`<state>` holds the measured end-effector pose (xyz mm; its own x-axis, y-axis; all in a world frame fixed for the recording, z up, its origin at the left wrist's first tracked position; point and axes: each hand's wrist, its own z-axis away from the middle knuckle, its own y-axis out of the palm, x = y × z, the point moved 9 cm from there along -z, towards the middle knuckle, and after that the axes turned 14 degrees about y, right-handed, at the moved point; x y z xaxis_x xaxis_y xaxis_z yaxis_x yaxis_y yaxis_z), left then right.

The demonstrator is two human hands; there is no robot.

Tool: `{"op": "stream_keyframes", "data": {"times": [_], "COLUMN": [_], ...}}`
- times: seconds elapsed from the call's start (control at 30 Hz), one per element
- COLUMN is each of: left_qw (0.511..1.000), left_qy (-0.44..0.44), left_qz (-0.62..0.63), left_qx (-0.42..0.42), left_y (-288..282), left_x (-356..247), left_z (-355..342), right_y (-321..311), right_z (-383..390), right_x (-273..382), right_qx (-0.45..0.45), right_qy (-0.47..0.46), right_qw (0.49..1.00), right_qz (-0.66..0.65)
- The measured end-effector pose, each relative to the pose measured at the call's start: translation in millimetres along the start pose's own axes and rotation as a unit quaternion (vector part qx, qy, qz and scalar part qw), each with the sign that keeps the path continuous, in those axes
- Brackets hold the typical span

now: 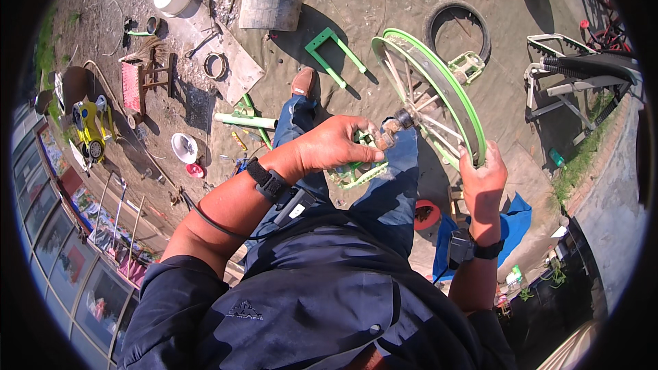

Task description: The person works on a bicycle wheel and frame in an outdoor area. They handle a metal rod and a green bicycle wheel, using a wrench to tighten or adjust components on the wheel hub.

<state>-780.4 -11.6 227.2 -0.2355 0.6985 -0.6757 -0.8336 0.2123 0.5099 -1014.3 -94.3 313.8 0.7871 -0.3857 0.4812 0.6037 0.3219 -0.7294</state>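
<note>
A wheel with a bright green rim, pale spokes and a dark hub stands tilted in front of me. My right hand is closed round the near edge of its rim. My left hand grips a green pedal-shaped metal piece with a toothed edge, above my thighs. A rusty brown axle end juts from the hub towards the left fingers; whether they touch it, I cannot tell. My palm hides part of the green piece.
A tyre and another green pedal-shaped piece lie beyond the wheel. Ahead are a green U-shaped frame and a grey drum. A small red-seated chair lies left; a black-and-white metal frame stands right.
</note>
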Motion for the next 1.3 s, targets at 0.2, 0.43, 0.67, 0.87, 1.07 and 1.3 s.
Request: {"op": "stream_keyframes", "data": {"times": [0.2,0.43,0.67,0.87,1.07,1.3], "left_qw": [1.0,1.0,1.0,1.0,0.999,0.999], "left_qy": [0.001,0.003,0.0,0.001,-0.005,-0.007], "left_qz": [-0.009,-0.015,-0.016,-0.022,-0.04,-0.034], "left_qx": [0.001,-0.008,-0.003,0.0,0.0,0.013], "left_y": [-0.8,-2.8,-3.4,-1.9,-1.2,1.3], "left_x": [-1.8,-6.1,-9.0,-11.6,-13.1,-18.6], "left_z": [2.6,4.9,4.2,2.2,1.0,2.9], "right_y": [1.2,2.3,1.3,-0.6,-1.2,-5.0], "right_z": [0.1,-1.9,-3.9,-5.5,-4.9,-0.7], "right_x": [3.1,9.4,10.1,5.8,3.9,20.6], "right_qx": [-0.001,-0.004,-0.001,-0.002,0.01,0.008], "right_qy": [0.0,-0.004,0.002,0.008,0.024,-0.004], "right_qw": [1.0,1.0,1.0,1.0,0.999,1.0], "right_qz": [-0.014,-0.004,-0.005,-0.009,-0.036,-0.024]}}
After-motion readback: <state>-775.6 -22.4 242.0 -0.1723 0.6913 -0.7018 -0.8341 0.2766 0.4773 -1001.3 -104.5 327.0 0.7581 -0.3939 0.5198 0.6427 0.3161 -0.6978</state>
